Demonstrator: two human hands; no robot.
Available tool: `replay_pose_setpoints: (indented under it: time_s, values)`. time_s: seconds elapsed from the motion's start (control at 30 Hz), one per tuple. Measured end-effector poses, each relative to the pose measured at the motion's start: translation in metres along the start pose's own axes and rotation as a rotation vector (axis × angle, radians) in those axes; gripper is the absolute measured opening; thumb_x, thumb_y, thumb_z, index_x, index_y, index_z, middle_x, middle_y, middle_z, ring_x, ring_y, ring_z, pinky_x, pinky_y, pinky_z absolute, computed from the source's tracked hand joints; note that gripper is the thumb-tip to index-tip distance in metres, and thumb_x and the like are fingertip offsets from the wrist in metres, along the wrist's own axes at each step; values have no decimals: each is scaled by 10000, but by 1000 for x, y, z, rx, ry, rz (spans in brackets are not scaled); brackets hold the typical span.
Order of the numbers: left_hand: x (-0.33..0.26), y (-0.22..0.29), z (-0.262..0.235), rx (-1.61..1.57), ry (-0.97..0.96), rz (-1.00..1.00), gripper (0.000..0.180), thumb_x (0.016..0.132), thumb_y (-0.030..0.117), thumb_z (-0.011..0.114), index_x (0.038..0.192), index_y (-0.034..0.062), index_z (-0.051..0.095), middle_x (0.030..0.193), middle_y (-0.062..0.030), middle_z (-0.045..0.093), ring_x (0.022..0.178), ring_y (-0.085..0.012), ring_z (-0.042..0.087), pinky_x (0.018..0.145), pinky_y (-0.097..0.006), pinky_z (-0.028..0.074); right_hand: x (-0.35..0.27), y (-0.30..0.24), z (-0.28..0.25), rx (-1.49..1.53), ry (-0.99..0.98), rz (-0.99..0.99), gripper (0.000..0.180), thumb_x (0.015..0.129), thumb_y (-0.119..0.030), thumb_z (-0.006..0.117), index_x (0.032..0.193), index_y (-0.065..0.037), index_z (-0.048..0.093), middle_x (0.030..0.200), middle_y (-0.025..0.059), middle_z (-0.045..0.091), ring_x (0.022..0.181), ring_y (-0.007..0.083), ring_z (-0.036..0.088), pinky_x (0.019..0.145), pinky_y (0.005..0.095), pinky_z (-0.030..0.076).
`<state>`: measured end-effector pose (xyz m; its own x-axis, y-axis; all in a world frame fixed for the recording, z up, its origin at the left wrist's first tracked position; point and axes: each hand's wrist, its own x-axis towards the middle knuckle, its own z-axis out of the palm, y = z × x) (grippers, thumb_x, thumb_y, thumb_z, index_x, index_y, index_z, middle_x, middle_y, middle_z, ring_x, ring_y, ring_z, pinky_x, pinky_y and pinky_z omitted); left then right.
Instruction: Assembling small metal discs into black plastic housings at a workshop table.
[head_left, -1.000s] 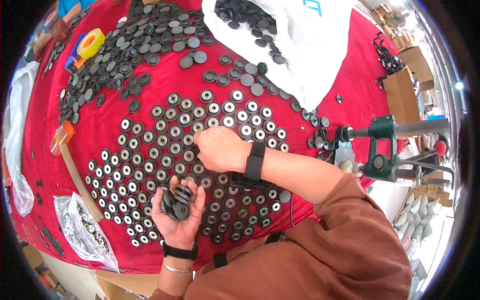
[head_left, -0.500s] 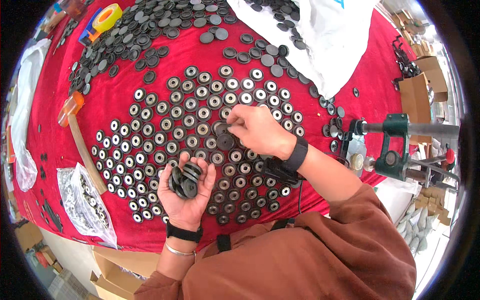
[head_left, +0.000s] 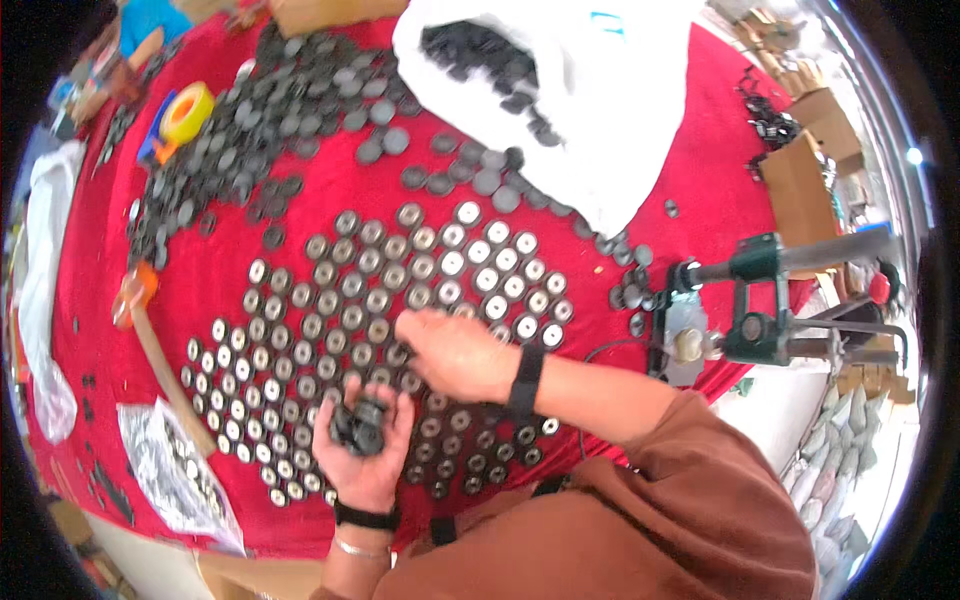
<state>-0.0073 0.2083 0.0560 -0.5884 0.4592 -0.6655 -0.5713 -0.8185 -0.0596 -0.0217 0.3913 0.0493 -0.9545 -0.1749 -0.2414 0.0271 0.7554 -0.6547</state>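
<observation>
My left hand (head_left: 362, 445), palm up, is curled around several black round caps (head_left: 360, 425). To its upper right, my right hand (head_left: 460, 352) is palm down with bent fingers, low over rows of black rings with silver metal centres (head_left: 352, 285). Those fingers are closed, but motion blurs them and what they hold, if anything, is hidden. The ringed pieces surround both hands on the red cloth (head_left: 640, 400).
Loose black caps (head_left: 300, 105) are heaped at the far left, near yellow tape (head_left: 187, 113). A white bag (head_left: 610, 120) with more caps lies behind. Left are a hammer (head_left: 165, 355) and a plastic bag of small parts (head_left: 185, 480); right, a green metal press (head_left: 755, 310).
The whole view has shifted, showing more of the far side. My right hand has moved left and nearer to my left hand, which still holds the black caps.
</observation>
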Motion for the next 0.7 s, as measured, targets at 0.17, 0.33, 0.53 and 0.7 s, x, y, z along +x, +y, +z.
replay_pose_setpoints:
  time_s: [0.17,0.33,0.53,0.7]
  values:
    - [7,-2,3,-112,22,22,368,855,351,465,1035,61,601,1018,-132,590,1007,-298,553,909,-490,430,-12,-23,-30,515,143,72,254,725,-93,654,901,9,502,815,191,617,736,273,632,623,345,494]
    - [19,-20,18,-38,-51,-71,377,872,358,426,1028,63,601,1080,-134,579,1030,-289,545,868,-466,463,-16,-31,-38,450,225,-173,182,717,-69,656,843,-16,535,772,121,574,641,256,592,566,347,484]
    - [33,-31,29,105,184,-116,311,829,331,524,988,77,607,1045,-78,606,993,-219,567,877,-346,435,-26,-34,-39,126,291,-237,180,750,-49,584,907,-17,502,827,111,527,772,287,585,556,361,507]
    - [40,-26,14,337,-8,25,334,847,364,503,1001,94,624,1056,-78,592,1012,-251,552,915,-411,419,-24,-34,-51,249,219,-212,310,725,-167,657,975,-19,548,811,108,541,752,282,581,605,354,502]
